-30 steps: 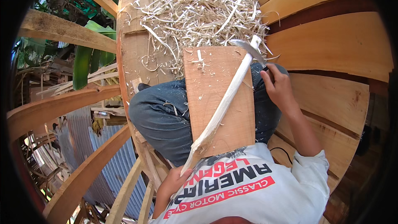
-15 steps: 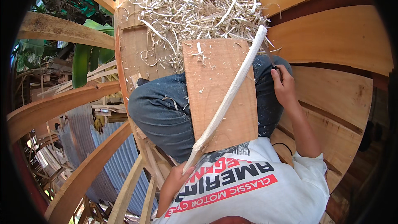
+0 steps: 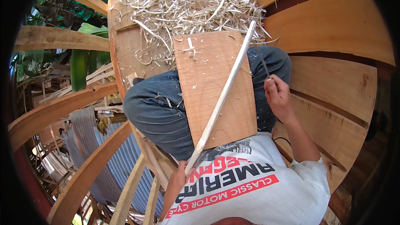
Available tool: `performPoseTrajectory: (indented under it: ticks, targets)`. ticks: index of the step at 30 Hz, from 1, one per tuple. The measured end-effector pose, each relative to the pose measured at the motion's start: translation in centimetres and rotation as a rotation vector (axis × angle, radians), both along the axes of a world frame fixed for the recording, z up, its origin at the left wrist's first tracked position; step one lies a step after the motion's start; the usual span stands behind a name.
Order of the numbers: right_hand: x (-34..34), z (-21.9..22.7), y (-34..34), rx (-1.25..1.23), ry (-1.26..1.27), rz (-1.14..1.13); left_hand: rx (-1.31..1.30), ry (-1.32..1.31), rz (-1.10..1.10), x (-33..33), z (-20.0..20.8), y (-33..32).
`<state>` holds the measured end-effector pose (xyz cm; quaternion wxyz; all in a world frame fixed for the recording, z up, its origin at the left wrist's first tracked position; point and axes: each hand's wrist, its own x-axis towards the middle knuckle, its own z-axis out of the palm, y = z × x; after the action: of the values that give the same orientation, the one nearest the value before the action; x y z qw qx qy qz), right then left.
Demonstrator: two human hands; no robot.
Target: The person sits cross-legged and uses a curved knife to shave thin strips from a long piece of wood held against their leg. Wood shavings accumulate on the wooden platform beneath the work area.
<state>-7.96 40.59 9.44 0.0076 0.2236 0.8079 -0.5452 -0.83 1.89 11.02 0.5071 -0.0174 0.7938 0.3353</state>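
Observation:
A long pale stick (image 3: 225,92), peeled of its bark, slants across a flat wooden board (image 3: 200,100) that rests on my lap. My left hand (image 3: 178,179) is wrapped round the stick's lower end, close to my shirt. Over my right thigh, to the right of the board, my right hand (image 3: 278,95) grips a knife (image 3: 263,63). The thin blade points up and away, apart from the stick, and the handle is mostly hidden in my fingers. A few small shavings (image 3: 191,45) lie on the board.
A heap of curled wood shavings (image 3: 196,4) covers the plank floor (image 3: 139,50) beyond my knees. Wooden slats (image 3: 329,21) rise on the right. On the left, curved rails (image 3: 62,106) stand before corrugated metal sheets (image 3: 121,158) and green leaves.
My right hand and the knife have come down toward me, away from the stick's far end. The stick has turned slightly within my left hand's grip, and the view has shifted a little.

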Motion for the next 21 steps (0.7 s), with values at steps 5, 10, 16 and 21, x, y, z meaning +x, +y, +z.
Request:
performPoseTrajectory:
  ticks: [5,10,16,21]
  targets:
    - [-0.7,0.7,-0.3,0.709,-0.095,0.467,-0.033,0.01,-0.009,-0.1,0.6,0.5]
    - [-2.7,-1.2,3.8,0.852,-0.168,0.249,-0.086,0.016,-0.037,0.2,0.7,0.7]
    - [-4.2,-1.1,4.1,0.884,-0.166,0.214,0.051,0.057,0.025,1.3,-1.3,-0.3]
    - [-5.5,-1.2,3.8,0.904,-0.19,0.213,0.175,0.12,0.042,2.5,-3.2,-1.5]
